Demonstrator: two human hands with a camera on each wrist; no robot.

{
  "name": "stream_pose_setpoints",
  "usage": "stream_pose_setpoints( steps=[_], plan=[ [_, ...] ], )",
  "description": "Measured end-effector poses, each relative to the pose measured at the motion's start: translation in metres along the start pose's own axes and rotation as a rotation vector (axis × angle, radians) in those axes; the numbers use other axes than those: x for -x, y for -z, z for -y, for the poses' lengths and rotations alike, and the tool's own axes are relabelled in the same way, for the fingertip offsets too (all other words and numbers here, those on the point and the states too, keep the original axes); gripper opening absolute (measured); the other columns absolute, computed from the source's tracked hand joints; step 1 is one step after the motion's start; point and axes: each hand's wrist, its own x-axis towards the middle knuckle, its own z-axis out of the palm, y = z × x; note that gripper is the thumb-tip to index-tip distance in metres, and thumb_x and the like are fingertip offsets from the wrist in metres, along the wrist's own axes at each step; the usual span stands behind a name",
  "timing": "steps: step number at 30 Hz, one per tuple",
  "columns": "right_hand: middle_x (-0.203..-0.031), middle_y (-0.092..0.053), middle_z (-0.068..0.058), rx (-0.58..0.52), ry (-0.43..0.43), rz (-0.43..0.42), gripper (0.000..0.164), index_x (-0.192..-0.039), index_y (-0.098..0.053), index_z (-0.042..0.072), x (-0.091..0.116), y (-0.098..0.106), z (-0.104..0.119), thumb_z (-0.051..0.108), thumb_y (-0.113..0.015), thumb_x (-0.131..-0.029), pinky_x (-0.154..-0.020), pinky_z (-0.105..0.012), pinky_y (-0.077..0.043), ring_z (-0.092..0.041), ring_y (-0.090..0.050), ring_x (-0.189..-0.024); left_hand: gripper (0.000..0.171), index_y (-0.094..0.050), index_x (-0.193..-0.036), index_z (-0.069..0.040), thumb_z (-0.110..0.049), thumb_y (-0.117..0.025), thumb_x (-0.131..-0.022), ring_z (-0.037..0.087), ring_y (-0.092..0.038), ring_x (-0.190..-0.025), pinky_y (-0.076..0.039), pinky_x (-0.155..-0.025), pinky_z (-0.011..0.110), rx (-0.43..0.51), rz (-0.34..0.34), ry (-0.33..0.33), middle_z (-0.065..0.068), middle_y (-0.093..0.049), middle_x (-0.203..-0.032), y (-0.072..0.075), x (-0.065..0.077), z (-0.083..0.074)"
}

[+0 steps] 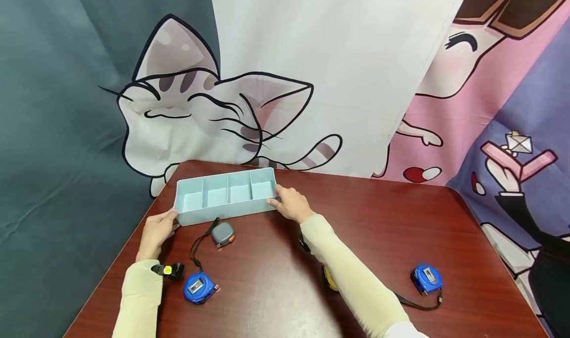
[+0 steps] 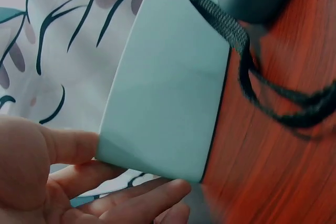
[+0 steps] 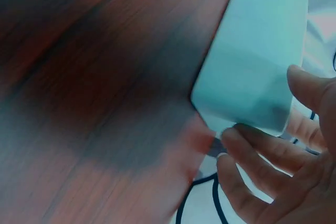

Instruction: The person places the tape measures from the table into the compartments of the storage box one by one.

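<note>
A pale blue storage box (image 1: 222,211) with several compartments in a row stands near the back left of the table. My left hand (image 1: 157,230) holds its left end, thumb at the rim and fingers against the end wall, as the left wrist view shows on the box wall (image 2: 163,87). At the opposite end my right hand (image 1: 291,203) holds the box the same way; its thumb (image 3: 310,88) lies by the rim and the fingers curl around the end wall. In front of the box lies a grey tape measure (image 1: 223,234) with a dark strap.
A blue tape measure (image 1: 199,287) lies near the left forearm, another blue tape measure (image 1: 426,279) with a strap at the right. Partly hidden under the right forearm is a yellow object (image 1: 330,278). Behind the brown table (image 1: 378,219) hangs a printed cloth (image 1: 347,80).
</note>
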Motion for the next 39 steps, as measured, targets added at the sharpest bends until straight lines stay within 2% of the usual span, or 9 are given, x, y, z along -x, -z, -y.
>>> stream_pose_setpoints(
  steps=[7,12,17,19,24,28,32,35,39],
  plan=[
    [-0.057,-0.047,0.003,-0.014,-0.039,-0.042,0.032,-0.082,-0.051,0.015,0.026,0.013,-0.018,0.046,-0.054,-0.075,-0.042,-0.028,-0.033,-0.012,-0.043,-0.051,0.071,-0.041,-0.123,-0.004,-0.056,-0.046,-0.075,0.017,-0.052,-0.094,-0.043,-0.072,0.031,0.163,0.196,-0.036,0.013,-0.038,-0.123,-0.015,0.013,-0.025],
    [-0.052,-0.044,0.002,-0.076,-0.033,-0.063,0.028,-0.072,-0.048,0.016,0.044,0.020,-0.031,0.041,-0.058,-0.074,-0.041,-0.026,-0.033,-0.011,-0.040,-0.048,0.069,-0.044,-0.119,0.001,-0.052,-0.050,-0.075,0.016,-0.053,-0.092,-0.044,-0.069,0.028,0.178,0.243,-0.058,0.014,-0.038,-0.123,-0.028,0.016,-0.036],
    [-0.050,-0.043,0.003,-0.119,-0.037,-0.086,0.027,-0.065,-0.047,0.016,0.060,0.028,-0.046,0.037,-0.061,-0.073,-0.043,-0.023,-0.033,-0.010,-0.039,-0.047,0.061,-0.046,-0.116,0.004,-0.043,-0.051,-0.079,0.021,-0.050,-0.096,-0.044,-0.070,0.032,0.188,0.296,-0.079,0.017,-0.037,-0.123,-0.042,0.025,-0.059],
    [-0.050,-0.042,0.004,-0.122,-0.050,-0.098,0.027,-0.063,-0.046,0.016,0.067,0.031,-0.053,0.037,-0.062,-0.073,-0.043,-0.023,-0.033,-0.010,-0.038,-0.047,0.060,-0.045,-0.116,0.005,-0.042,-0.051,-0.080,0.023,-0.048,-0.099,-0.044,-0.071,0.033,0.179,0.331,-0.092,0.018,-0.036,-0.124,-0.048,0.027,-0.067],
    [-0.050,-0.042,0.003,-0.142,-0.080,-0.148,0.028,-0.059,-0.048,0.015,0.082,0.039,-0.068,0.034,-0.066,-0.070,-0.043,-0.024,-0.032,-0.011,-0.038,-0.048,0.060,-0.046,-0.118,0.001,-0.044,-0.051,-0.079,0.021,-0.042,-0.105,-0.040,-0.078,0.033,0.120,0.406,-0.055,0.013,-0.037,-0.124,-0.057,0.041,-0.096],
    [-0.052,-0.045,0.002,-0.174,-0.095,-0.181,0.026,-0.058,-0.050,0.015,0.093,0.044,-0.078,0.031,-0.068,-0.069,-0.044,-0.026,-0.034,-0.012,-0.040,-0.050,0.047,-0.054,-0.111,0.000,-0.037,-0.048,-0.083,0.022,-0.042,-0.100,-0.041,-0.071,0.031,-0.028,0.412,-0.081,0.012,-0.041,-0.121,-0.060,0.055,-0.125],
    [-0.055,-0.046,0.003,-0.190,-0.103,-0.196,0.022,-0.061,-0.051,0.014,0.104,0.047,-0.089,0.027,-0.067,-0.070,-0.048,-0.026,-0.035,-0.013,-0.042,-0.053,0.036,-0.061,-0.102,-0.002,-0.031,-0.047,-0.085,0.022,-0.043,-0.093,-0.034,-0.066,0.029,-0.169,0.382,-0.116,0.011,-0.047,-0.115,-0.067,0.063,-0.142],
    [-0.056,-0.046,0.002,-0.212,-0.113,-0.206,0.021,-0.063,-0.052,0.013,0.112,0.050,-0.097,0.024,-0.067,-0.071,-0.049,-0.027,-0.035,-0.013,-0.041,-0.054,0.034,-0.060,-0.104,-0.004,-0.029,-0.048,-0.084,0.022,-0.044,-0.096,-0.034,-0.071,0.030,-0.191,0.387,-0.121,0.009,-0.050,-0.113,-0.075,0.065,-0.150],
    [-0.058,-0.047,0.002,-0.237,-0.138,-0.236,0.018,-0.065,-0.053,0.012,0.122,0.055,-0.108,0.022,-0.067,-0.071,-0.050,-0.028,-0.034,-0.014,-0.041,-0.055,0.035,-0.057,-0.109,-0.005,-0.029,-0.049,-0.084,0.019,-0.045,-0.099,-0.036,-0.073,0.030,-0.153,0.403,-0.148,0.008,-0.049,-0.114,-0.090,0.067,-0.154]
  ],
)
